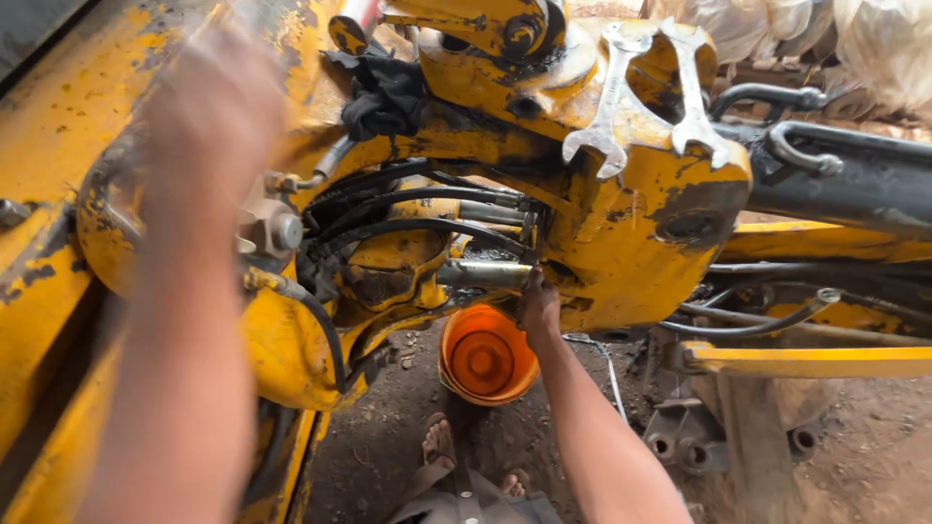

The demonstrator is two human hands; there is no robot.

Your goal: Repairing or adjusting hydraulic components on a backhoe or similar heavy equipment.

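Tight in here: black hoses crowd the cavity above my right hand, and the yellow plate walls its right side. Below it's open down to the orange bucket and dirt floor. My left hand, blurred, blocks the left.

A short, grimy steel hydraulic fitting lies horizontal, seemingly tucked under black hoses in the yellow housing.

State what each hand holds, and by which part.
Right hand reaches under the metal fitting; any grip is hidden. Left hand is too blurred to tell.
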